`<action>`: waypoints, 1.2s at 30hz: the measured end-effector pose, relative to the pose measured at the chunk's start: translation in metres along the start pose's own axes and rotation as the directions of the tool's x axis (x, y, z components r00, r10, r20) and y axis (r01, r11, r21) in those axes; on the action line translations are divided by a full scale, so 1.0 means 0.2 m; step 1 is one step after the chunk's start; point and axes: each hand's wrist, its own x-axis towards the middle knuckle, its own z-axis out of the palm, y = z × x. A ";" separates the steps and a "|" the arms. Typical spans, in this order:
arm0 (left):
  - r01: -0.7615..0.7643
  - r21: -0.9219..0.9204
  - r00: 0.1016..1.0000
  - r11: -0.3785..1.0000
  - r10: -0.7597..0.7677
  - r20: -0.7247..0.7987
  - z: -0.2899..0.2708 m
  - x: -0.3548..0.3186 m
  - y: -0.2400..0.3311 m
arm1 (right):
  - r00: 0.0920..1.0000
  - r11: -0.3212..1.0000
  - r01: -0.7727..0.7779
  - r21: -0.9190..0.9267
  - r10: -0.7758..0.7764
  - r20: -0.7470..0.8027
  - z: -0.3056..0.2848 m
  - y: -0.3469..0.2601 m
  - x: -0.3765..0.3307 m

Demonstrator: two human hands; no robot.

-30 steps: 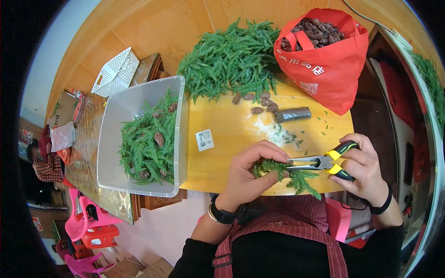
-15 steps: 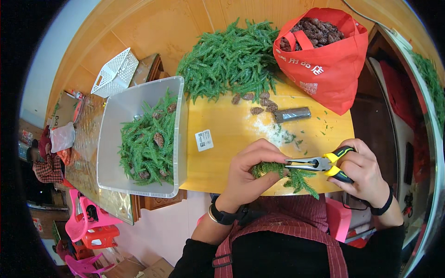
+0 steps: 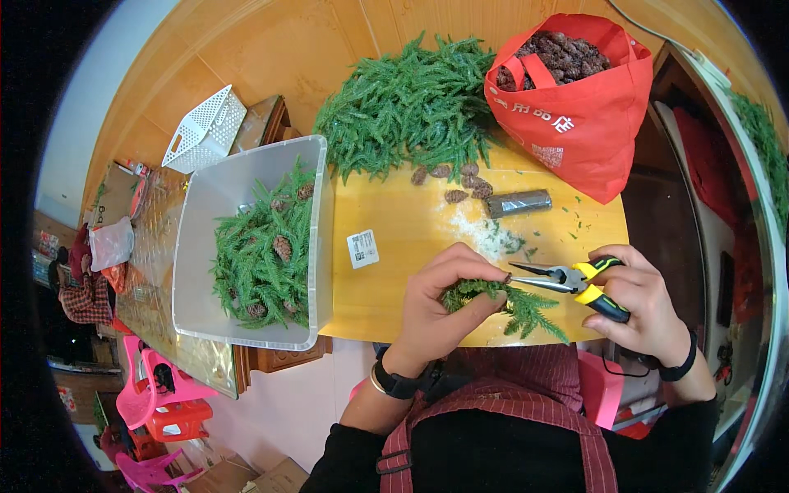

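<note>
Between the fingers and thumb of my left hand (image 3: 448, 300) is a green artificial pine sprig (image 3: 530, 314), its needles fanning out toward the right. My right hand (image 3: 645, 304) is wrapped round the black and yellow handles of long-nose pliers (image 3: 567, 279). The pliers' jaws stand apart, their tips beside my left fingertips at the sprig's dark stem end. Beyond my hands, several loose pine cones (image 3: 456, 196) lie near a dark bundle in clear wrap (image 3: 519, 203) and a patch of white powder (image 3: 485, 234).
At the left stands a clear plastic bin (image 3: 327, 246) holding sprigs with pine cones. A heap of green pine sprigs (image 3: 403, 107) lies at the back, beside a red bag (image 3: 567, 123) of pine cones. A white label (image 3: 362, 248) lies on the yellow table (image 3: 370, 304).
The pliers' jaws have opened wider, and my right fingers have loosened on the handles. The sprig has shifted slightly in my left hand.
</note>
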 end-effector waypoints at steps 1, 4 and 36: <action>0.002 0.004 1.000 1.000 -0.002 -0.002 0.00 0.00 0.00 | 1.000 1.000 -0.006 0.006 0.006 0.002 0.00 0.01 0.00; 0.072 -0.029 0.997 0.997 -0.072 -0.003 0.01 0.00 0.00 | 1.000 0.999 -0.021 0.026 0.022 -0.011 0.01 0.02 -0.02; 0.026 -0.020 0.998 0.999 -0.027 -0.065 0.02 -0.01 -0.01 | 0.998 0.993 -0.011 0.118 0.005 0.055 0.03 0.04 -0.02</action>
